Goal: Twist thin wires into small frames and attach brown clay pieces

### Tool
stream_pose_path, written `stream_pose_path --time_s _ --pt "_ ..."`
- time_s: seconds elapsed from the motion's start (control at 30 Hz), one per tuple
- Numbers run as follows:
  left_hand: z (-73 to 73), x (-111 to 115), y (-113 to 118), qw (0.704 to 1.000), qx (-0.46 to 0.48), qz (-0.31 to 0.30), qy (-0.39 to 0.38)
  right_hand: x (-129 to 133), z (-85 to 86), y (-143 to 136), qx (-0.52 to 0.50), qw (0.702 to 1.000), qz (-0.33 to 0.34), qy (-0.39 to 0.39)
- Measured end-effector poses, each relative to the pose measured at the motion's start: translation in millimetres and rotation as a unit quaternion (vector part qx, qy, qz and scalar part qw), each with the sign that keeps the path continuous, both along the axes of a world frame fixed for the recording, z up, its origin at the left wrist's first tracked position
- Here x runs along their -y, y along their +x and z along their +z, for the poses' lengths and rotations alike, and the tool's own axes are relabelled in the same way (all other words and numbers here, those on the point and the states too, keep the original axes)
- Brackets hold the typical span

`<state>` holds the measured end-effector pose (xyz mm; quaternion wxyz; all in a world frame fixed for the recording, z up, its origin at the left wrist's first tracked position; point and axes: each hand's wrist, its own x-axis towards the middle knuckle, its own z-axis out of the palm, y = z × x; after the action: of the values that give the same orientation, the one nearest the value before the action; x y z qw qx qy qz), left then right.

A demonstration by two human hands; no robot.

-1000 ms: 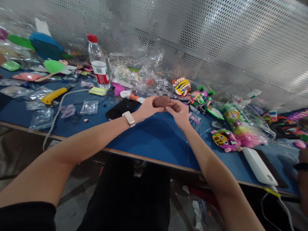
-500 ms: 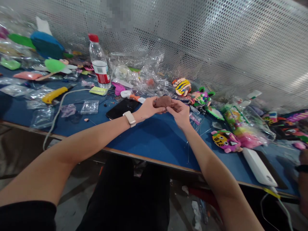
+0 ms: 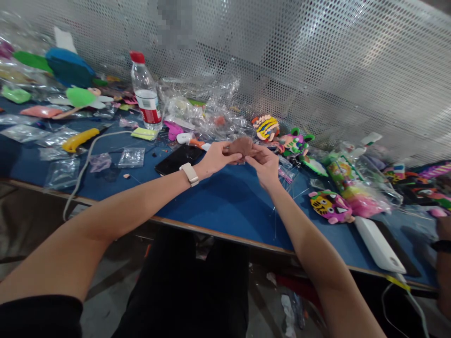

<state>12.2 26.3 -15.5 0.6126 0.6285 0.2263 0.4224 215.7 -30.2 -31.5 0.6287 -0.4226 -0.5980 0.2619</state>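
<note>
A flattened brown piece of modelling clay [image 3: 241, 146] is held up over the blue table [image 3: 218, 206]. My left hand [image 3: 220, 157] grips its left edge between thumb and fingers. On the opposite edge my right hand [image 3: 264, 163] pinches it, thumb at the lower side. The fingers behind the clay are partly hidden. A black phone [image 3: 179, 158] lies just left of my left hand. Behind my hands sits a striped clay figure [image 3: 266, 127], with a green and pink clay figure [image 3: 295, 142] to its right.
An upright water bottle [image 3: 146, 96] stands at the back left near crumpled plastic wrap [image 3: 211, 110]. A yellow-handled cutter [image 3: 81, 140] and a white cable [image 3: 88, 157] lie left. At right are a clay tiger face [image 3: 331, 206], a white power bank [image 3: 378, 244] and another person's arm [image 3: 443, 263].
My left thumb has shifted slightly over the clay's lower edge, and the piece is turned a little. Both hands stay on it in nearly the same place.
</note>
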Motion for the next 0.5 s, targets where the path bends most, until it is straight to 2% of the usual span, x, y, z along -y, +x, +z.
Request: stream_pose_path --time_s 0.33,0.43,0.5 --pt "-2.1 -3.1 -2.2 0.997 -0.020 -0.010 0.068 1.1 4.7 -6.5 -0.012 0.999 -0.025 -0.024" --pt "-3.6 -3.3 -1.1 0.998 -0.003 -0.002 0.065 2.0 6.0 -7.7 -0.007 0.999 -0.031 -0.023" --pt "-4.9 -3.9 -0.5 0.996 -0.006 0.011 0.093 3.1 6.9 -8.5 -0.006 0.999 -0.027 -0.026"
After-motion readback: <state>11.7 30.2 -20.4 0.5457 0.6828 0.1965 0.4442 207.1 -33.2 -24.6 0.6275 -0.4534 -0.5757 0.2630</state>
